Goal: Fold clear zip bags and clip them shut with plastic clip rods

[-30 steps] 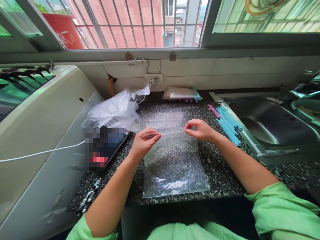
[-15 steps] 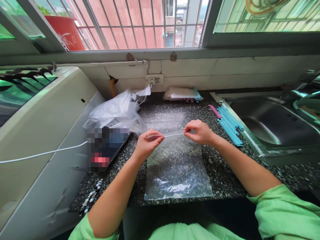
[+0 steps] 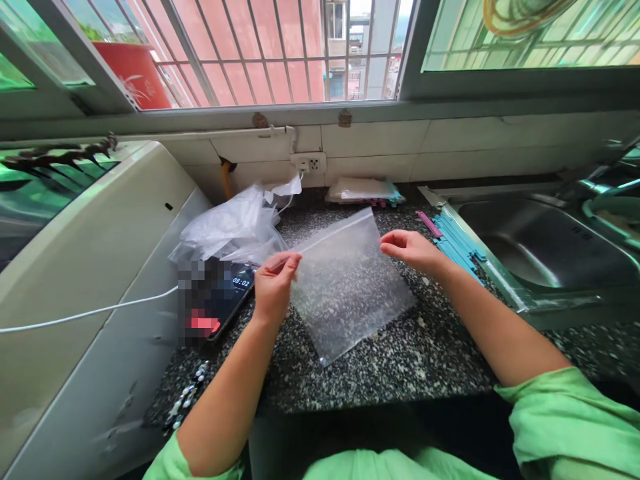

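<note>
A clear plastic zip bag (image 3: 350,293) is held tilted over the speckled dark countertop (image 3: 430,360), its sealed top edge pointing toward the back wall. My left hand (image 3: 273,287) pinches the bag's near-left top corner. At the bag's right edge my right hand (image 3: 413,250) has its fingers drawn together, and they seem to pinch the plastic. The bag's lower corner hangs near the counter.
A phone (image 3: 220,300) on a white cable (image 3: 90,310) lies left of the bag, beside crumpled plastic (image 3: 233,223). Blue and pink strips (image 3: 457,243) lie along the steel sink (image 3: 540,247). A flat pack of bags (image 3: 363,189) sits by the wall, a white appliance (image 3: 90,260) stands left.
The bag lay flat with both hands pinching along its top seal. It is now lifted and turned, its top edge swung toward the back wall, and my hands have moved apart.
</note>
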`<action>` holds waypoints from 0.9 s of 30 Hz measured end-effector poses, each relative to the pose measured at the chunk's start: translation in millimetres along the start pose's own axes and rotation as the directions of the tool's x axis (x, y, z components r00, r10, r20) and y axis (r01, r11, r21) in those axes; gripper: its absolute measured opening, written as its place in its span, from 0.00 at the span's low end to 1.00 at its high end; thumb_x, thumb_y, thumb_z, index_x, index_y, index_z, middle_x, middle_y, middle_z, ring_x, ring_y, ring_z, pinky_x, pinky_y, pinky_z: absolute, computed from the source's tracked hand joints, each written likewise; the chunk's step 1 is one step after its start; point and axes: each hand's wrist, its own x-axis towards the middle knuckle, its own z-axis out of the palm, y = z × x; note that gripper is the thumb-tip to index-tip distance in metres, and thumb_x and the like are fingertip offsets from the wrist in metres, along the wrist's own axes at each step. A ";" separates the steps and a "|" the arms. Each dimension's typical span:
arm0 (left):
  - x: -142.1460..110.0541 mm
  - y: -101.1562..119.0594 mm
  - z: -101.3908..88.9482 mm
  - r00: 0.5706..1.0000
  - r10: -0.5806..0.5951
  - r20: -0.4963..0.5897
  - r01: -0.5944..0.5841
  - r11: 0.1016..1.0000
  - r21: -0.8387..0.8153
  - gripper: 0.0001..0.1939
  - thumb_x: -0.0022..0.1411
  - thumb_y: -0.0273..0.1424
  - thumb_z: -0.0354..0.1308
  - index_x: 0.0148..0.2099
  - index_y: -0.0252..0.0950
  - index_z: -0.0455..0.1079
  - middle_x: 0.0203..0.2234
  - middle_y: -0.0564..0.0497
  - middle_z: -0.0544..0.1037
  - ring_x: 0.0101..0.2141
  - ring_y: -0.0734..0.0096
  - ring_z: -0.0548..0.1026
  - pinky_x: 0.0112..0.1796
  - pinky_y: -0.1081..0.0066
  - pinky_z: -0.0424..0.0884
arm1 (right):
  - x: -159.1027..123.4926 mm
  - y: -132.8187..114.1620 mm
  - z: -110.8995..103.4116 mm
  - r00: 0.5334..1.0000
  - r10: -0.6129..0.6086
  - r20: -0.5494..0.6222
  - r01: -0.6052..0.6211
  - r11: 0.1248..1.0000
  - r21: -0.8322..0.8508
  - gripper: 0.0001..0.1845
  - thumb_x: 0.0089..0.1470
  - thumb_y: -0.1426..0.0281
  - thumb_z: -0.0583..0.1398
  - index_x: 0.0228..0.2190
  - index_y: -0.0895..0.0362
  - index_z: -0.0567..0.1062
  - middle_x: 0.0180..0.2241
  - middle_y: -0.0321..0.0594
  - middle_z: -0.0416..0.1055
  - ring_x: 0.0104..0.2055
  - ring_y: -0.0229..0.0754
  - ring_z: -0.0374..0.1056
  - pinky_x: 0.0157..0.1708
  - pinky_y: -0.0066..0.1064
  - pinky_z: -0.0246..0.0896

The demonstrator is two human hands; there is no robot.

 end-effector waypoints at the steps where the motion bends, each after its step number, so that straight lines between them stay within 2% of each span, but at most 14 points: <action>1: 1.7 -0.1 0.2 0.999 -0.014 -0.049 0.011 0.998 -0.062 0.08 0.45 0.35 0.64 0.27 0.35 0.73 0.15 0.58 0.68 0.17 0.82 0.61 0.20 0.78 0.58 | 0.7 1.4 -1.7 0.996 0.034 0.076 -0.034 0.999 -0.003 0.16 0.44 0.59 0.59 0.30 0.59 0.72 0.27 0.41 0.72 0.28 0.38 0.65 0.28 0.31 0.61; 3: 4.3 0.7 0.9 0.992 -0.049 -0.119 0.029 0.985 -0.169 0.09 0.43 0.35 0.64 0.27 0.35 0.72 0.15 0.59 0.67 0.16 0.82 0.61 0.18 0.78 0.57 | 1.9 3.6 -4.0 0.985 0.074 0.155 -0.071 0.997 -0.027 0.14 0.43 0.61 0.60 0.27 0.59 0.73 0.25 0.39 0.72 0.26 0.37 0.65 0.27 0.30 0.61; 5: 5.4 2.3 2.0 0.986 -0.098 -0.135 0.063 0.968 -0.244 0.11 0.42 0.35 0.65 0.29 0.35 0.73 0.15 0.59 0.66 0.17 0.83 0.61 0.18 0.79 0.58 | 2.6 5.1 -5.5 0.989 0.071 0.127 -0.065 0.996 -0.053 0.11 0.42 0.63 0.60 0.25 0.59 0.73 0.23 0.38 0.71 0.25 0.36 0.65 0.26 0.29 0.60; 7: 4.8 3.8 3.0 0.984 -0.149 -0.096 0.119 0.957 -0.264 0.13 0.42 0.36 0.65 0.31 0.34 0.74 0.15 0.60 0.65 0.17 0.83 0.61 0.19 0.79 0.59 | 2.9 5.4 -7.3 0.999 0.026 0.039 -0.022 0.996 -0.082 0.09 0.42 0.65 0.59 0.23 0.59 0.73 0.22 0.37 0.71 0.24 0.36 0.64 0.26 0.29 0.60; 9: 2.9 4.5 3.6 0.982 -0.188 -0.020 0.179 0.960 -0.214 0.15 0.41 0.35 0.65 0.32 0.33 0.74 0.15 0.59 0.66 0.18 0.83 0.62 0.20 0.79 0.61 | 2.1 4.1 -10.1 0.995 -0.048 -0.091 0.037 0.992 -0.118 0.08 0.43 0.66 0.58 0.23 0.58 0.73 0.22 0.37 0.71 0.25 0.37 0.65 0.26 0.30 0.61; 12: 0.2 4.6 3.3 0.958 -0.261 0.117 0.272 0.958 -0.093 0.16 0.40 0.36 0.66 0.31 0.32 0.74 0.18 0.56 0.71 0.18 0.82 0.65 0.21 0.78 0.63 | -1.7 -0.6 -15.5 0.941 -0.174 -0.290 0.125 0.975 -0.182 0.07 0.45 0.66 0.58 0.25 0.56 0.74 0.25 0.38 0.73 0.28 0.40 0.67 0.30 0.33 0.63; 14: 0.0 5.0 1.4 0.921 -0.333 0.203 0.344 0.939 -0.019 0.18 0.41 0.40 0.65 0.33 0.32 0.73 0.20 0.54 0.73 0.19 0.81 0.67 0.21 0.78 0.63 | -5.9 -4.7 -19.6 0.897 -0.276 -0.346 0.195 0.948 -0.252 0.07 0.47 0.66 0.58 0.25 0.54 0.74 0.27 0.39 0.73 0.30 0.41 0.68 0.34 0.36 0.64; 16: 2.0 6.6 -2.4 0.872 -0.400 0.282 0.404 0.914 0.046 0.22 0.44 0.45 0.63 0.37 0.33 0.72 0.23 0.51 0.76 0.19 0.78 0.69 0.21 0.77 0.64 | -11.3 -9.1 -24.4 0.867 -0.381 -0.321 0.273 0.902 -0.333 0.06 0.48 0.66 0.58 0.25 0.53 0.75 0.28 0.39 0.73 0.31 0.42 0.67 0.37 0.38 0.64; 18: 5.7 9.7 -7.8 0.799 -0.456 0.392 0.460 0.883 0.089 0.26 0.45 0.50 0.61 0.40 0.34 0.72 0.26 0.47 0.78 0.22 0.73 0.73 0.21 0.75 0.66 | -17.7 -13.6 -30.3 0.852 -0.455 -0.261 0.337 0.856 -0.392 0.07 0.49 0.65 0.58 0.25 0.52 0.75 0.27 0.39 0.72 0.31 0.43 0.67 0.37 0.39 0.64; 21: 10.0 13.9 -13.6 0.670 -0.483 0.563 0.538 0.839 0.080 0.31 0.43 0.55 0.59 0.40 0.35 0.73 0.33 0.40 0.79 0.27 0.65 0.76 0.25 0.70 0.70 | -27.0 -19.8 -39.3 0.844 -0.489 -0.219 0.375 0.831 -0.412 0.07 0.50 0.63 0.59 0.25 0.50 0.76 0.27 0.40 0.71 0.31 0.43 0.66 0.36 0.39 0.64; 22: 10.0 14.1 -13.5 0.650 -0.484 0.585 0.546 0.834 0.083 0.31 0.42 0.56 0.58 0.39 0.35 0.73 0.33 0.39 0.79 0.27 0.65 0.76 0.24 0.70 0.70 | -29.5 -21.4 -41.3 0.843 -0.490 -0.220 0.379 0.833 -0.404 0.07 0.50 0.62 0.59 0.26 0.49 0.76 0.27 0.40 0.71 0.30 0.43 0.66 0.35 0.38 0.64; 23: 9.1 13.4 -12.2 0.658 -0.483 0.578 0.533 0.841 0.096 0.29 0.42 0.55 0.59 0.37 0.35 0.74 0.32 0.40 0.79 0.25 0.67 0.75 0.23 0.71 0.68 | -31.5 -22.4 -42.5 0.843 -0.489 -0.222 0.383 0.837 -0.390 0.07 0.50 0.62 0.59 0.26 0.49 0.76 0.27 0.39 0.71 0.30 0.42 0.66 0.36 0.38 0.64; 24: 7.3 11.8 -9.8 0.690 -0.479 0.543 0.500 0.858 0.120 0.26 0.42 0.52 0.61 0.35 0.35 0.74 0.29 0.43 0.79 0.22 0.71 0.73 0.21 0.73 0.66 | -32.7 -22.9 -42.7 0.845 -0.486 -0.223 0.386 0.843 -0.375 0.07 0.50 0.61 0.59 0.26 0.49 0.76 0.26 0.39 0.71 0.29 0.42 0.66 0.36 0.38 0.64; 27: -0.3 3.6 0.2 0.836 -0.387 0.389 0.328 0.921 0.211 0.15 0.40 0.40 0.66 0.28 0.34 0.73 0.19 0.52 0.74 0.17 0.79 0.65 0.18 0.77 0.59 | -32.1 -20.0 -39.1 0.858 -0.464 -0.220 0.386 0.865 -0.319 0.08 0.49 0.60 0.60 0.25 0.49 0.76 0.26 0.39 0.71 0.29 0.41 0.66 0.37 0.39 0.64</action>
